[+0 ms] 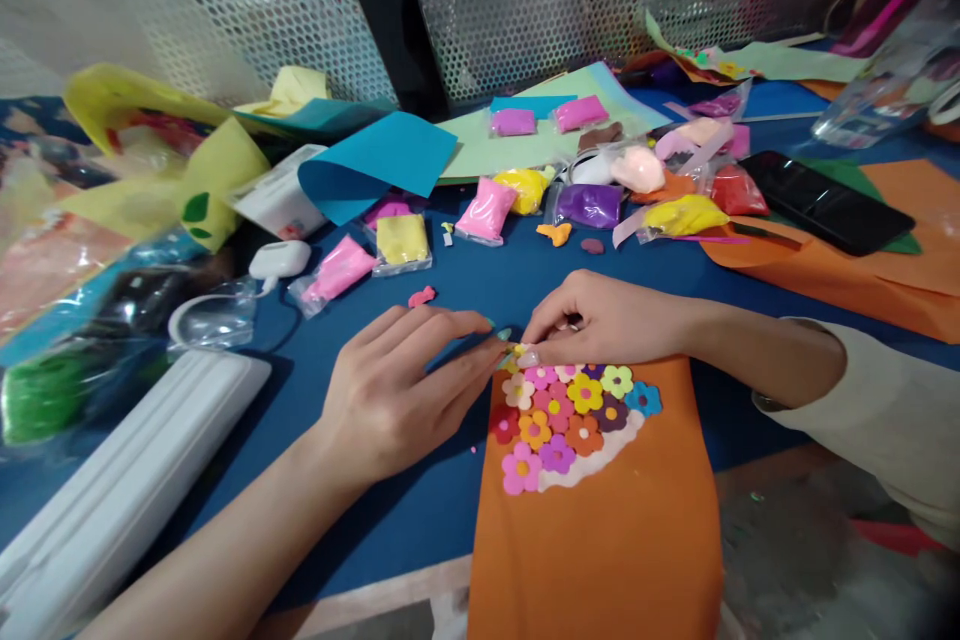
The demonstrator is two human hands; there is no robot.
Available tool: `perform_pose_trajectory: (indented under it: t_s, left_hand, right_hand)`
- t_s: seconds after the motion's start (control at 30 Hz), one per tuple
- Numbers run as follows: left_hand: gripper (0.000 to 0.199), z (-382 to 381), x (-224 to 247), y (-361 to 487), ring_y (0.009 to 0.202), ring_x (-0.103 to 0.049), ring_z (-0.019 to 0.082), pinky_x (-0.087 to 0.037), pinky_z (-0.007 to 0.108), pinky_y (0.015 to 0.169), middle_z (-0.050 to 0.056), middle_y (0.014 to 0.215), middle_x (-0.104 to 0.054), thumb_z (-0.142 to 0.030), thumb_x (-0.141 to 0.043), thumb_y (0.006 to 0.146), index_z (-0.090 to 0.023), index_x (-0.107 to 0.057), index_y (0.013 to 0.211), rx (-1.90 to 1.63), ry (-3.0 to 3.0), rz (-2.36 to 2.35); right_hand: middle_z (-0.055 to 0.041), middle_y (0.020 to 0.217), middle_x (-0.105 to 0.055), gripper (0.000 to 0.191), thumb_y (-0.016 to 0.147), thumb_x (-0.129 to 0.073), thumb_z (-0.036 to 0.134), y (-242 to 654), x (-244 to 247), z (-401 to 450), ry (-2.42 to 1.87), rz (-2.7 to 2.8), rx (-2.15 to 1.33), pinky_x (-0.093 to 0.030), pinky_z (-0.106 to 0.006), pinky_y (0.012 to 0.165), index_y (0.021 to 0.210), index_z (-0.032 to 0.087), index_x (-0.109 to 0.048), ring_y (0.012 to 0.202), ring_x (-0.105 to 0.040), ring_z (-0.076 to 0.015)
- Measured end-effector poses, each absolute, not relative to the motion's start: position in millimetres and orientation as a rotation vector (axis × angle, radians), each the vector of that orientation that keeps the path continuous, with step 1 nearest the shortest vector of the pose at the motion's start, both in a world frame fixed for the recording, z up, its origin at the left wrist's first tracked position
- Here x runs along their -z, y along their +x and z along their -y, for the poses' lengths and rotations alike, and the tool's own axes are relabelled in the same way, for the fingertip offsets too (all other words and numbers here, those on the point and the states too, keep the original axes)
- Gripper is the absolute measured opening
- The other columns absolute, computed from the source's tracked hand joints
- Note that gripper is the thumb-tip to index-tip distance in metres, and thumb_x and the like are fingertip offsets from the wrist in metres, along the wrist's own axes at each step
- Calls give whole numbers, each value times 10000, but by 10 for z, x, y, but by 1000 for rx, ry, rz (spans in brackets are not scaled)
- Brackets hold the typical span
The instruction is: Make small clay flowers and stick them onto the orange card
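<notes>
An orange sheet [592, 560] lies on the blue table, its lower part reaching past the front edge. Colourful clay flowers [555, 407] cover its upper area, bordered by a wavy pale strip [600, 455]. My left hand [405, 385] comes in from the left, fingers pressed together at the sheet's top left corner, by a small yellow piece [519, 352]. From the right, my right hand [600, 318] meets it there, thumb and curled fingers closed at the same piece. Which fingertips grip it is too small to tell.
Behind the hands lie clay packets, including a pink one [486, 210] and a purple one [589, 206]. A black phone [829, 202] rests at the right; another [403, 45] leans on the perforated screen. A white case [135, 480] and white charger [280, 261] are at the left.
</notes>
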State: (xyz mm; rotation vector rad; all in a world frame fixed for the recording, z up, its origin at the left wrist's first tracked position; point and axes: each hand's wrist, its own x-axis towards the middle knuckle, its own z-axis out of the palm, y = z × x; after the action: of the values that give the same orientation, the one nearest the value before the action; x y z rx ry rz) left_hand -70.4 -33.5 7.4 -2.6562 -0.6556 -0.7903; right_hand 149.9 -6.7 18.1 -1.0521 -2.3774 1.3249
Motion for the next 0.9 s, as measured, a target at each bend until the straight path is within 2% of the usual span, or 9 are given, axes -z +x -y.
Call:
perform_pose_trajectory:
  t_s: [0.43,0.7,0.9]
  left_hand:
    - [77,331,-81,-670,714,-618,134,-487,268,622,59,899,-650,-124,-551,833,-174,-599,865,736,-2676,665]
    - [128,307,-64,-687,760,-598,127,-504,248,665,59,948,-590,-95,-536,826,-169,-550,929,902,-2682,826]
    - [112,304,-107,-746,795,-560,144,-479,269,677,66,924,-543,-94,-401,843,-174,-475,868,971,-2806,949]
  right_hand:
    - [-8,625,-580,237,795,-545,284,1516,-148,53,-974,2378,-1331,-286,-200,470,787,117,-714,533,-406,-69]
    - [-9,617,-591,252,800,-557,319,1523,-155,45,-1007,2364,-1363,-288,-198,466,811,130,-724,529,-411,-69]
    - [-20,635,-598,255,785,-564,325,1526,-149,8,-1066,2276,-1375,-298,-207,472,807,123,-718,531,-427,-73]
